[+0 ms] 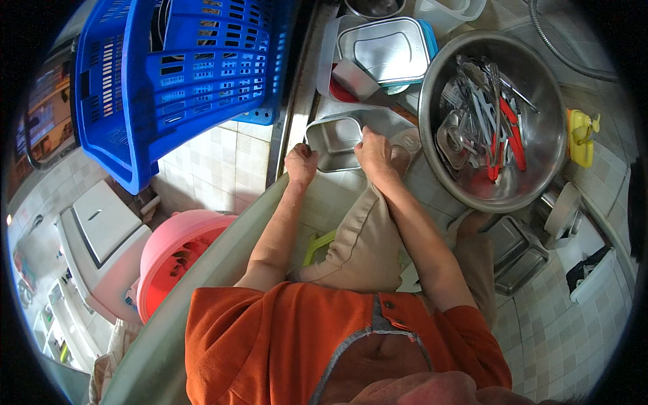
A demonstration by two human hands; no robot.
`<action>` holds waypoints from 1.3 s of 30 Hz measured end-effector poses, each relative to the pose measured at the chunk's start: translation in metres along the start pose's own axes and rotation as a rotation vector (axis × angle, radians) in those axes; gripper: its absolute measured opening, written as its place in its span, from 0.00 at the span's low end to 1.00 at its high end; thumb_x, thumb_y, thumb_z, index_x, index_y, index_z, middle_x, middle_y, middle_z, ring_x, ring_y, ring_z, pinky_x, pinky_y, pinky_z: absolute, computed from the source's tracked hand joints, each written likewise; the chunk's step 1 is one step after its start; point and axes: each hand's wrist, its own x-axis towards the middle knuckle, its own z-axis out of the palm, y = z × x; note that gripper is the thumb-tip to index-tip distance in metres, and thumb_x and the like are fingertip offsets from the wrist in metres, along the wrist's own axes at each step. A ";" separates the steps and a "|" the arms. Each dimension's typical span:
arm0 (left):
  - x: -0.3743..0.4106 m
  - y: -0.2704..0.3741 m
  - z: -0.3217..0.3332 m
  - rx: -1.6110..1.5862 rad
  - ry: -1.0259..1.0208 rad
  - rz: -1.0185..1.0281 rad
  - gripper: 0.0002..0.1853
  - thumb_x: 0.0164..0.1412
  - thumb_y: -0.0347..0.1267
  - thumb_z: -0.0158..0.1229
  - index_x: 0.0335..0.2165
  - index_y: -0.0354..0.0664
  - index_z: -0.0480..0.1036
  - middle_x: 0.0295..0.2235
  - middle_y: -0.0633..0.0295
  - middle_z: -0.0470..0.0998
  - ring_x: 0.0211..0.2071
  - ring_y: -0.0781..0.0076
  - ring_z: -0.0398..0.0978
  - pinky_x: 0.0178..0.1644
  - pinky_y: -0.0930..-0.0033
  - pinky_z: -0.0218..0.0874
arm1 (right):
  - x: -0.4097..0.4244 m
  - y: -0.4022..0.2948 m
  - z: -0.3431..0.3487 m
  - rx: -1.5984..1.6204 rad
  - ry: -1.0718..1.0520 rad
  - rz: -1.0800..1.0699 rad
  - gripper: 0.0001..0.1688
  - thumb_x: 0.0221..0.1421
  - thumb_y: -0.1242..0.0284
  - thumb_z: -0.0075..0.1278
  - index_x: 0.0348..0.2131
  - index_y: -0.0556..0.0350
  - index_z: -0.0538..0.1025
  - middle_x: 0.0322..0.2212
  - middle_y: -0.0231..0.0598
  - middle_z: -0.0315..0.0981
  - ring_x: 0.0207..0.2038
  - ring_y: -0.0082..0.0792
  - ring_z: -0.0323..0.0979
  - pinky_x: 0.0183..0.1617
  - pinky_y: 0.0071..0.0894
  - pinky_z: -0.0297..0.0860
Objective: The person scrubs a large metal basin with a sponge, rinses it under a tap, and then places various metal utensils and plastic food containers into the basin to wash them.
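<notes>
Before me my left hand (301, 164) grips the left rim of a square stainless steel container (336, 144). My right hand (375, 152) holds the opposite rim, fingers curled over the edge. The container's open side faces up and shows a bare interior. Just right of it stands a large stainless steel basin (544, 152) holding a pile of metal cutlery (476, 96) and red-handled utensils (515, 144). Above my hands lie a clear plastic tub (328, 55), a rectangular metal lid or tray (390, 50) and a flat metal blade with a wooden handle (405, 115).
A blue plastic crate (202, 91) stands at the upper left, above a pink tub (167, 238). Right of the basin are a yellow pump bottle (581, 139) and, lower, rectangular metal trays (519, 255). A flexible metal hose (562, 58) runs along the upper right.
</notes>
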 end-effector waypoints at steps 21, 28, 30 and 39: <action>0.012 -0.003 -0.020 0.041 -0.200 -0.087 0.12 0.39 0.35 0.58 0.19 0.35 0.69 0.18 0.51 0.73 0.23 0.52 0.72 0.29 0.60 0.63 | 0.012 -0.003 0.003 -0.032 -0.078 -0.081 0.08 0.52 0.75 0.39 0.33 0.60 0.68 0.25 0.55 0.72 0.31 0.52 0.73 0.32 0.46 0.70; 0.014 0.000 -0.022 0.091 -0.192 0.027 0.08 0.41 0.30 0.56 0.19 0.35 0.68 0.17 0.52 0.72 0.22 0.56 0.72 0.28 0.62 0.63 | 0.040 0.032 -0.019 -0.007 0.346 0.120 0.09 0.54 0.76 0.39 0.36 0.60 0.66 0.33 0.54 0.68 0.36 0.51 0.71 0.38 0.40 0.70; 0.015 -0.010 -0.020 0.088 -0.218 0.021 0.09 0.41 0.31 0.56 0.18 0.35 0.67 0.18 0.51 0.72 0.22 0.56 0.72 0.29 0.62 0.63 | 0.061 0.038 -0.022 -0.009 0.232 0.261 0.13 0.54 0.76 0.38 0.40 0.61 0.64 0.37 0.54 0.66 0.40 0.48 0.69 0.42 0.40 0.69; 0.019 -0.012 -0.026 0.014 -0.264 0.029 0.09 0.43 0.28 0.57 0.21 0.35 0.65 0.17 0.54 0.70 0.20 0.59 0.70 0.28 0.63 0.61 | 0.078 0.057 -0.015 -0.239 0.136 0.075 0.12 0.50 0.77 0.42 0.37 0.60 0.66 0.35 0.51 0.66 0.31 0.48 0.74 0.34 0.40 0.72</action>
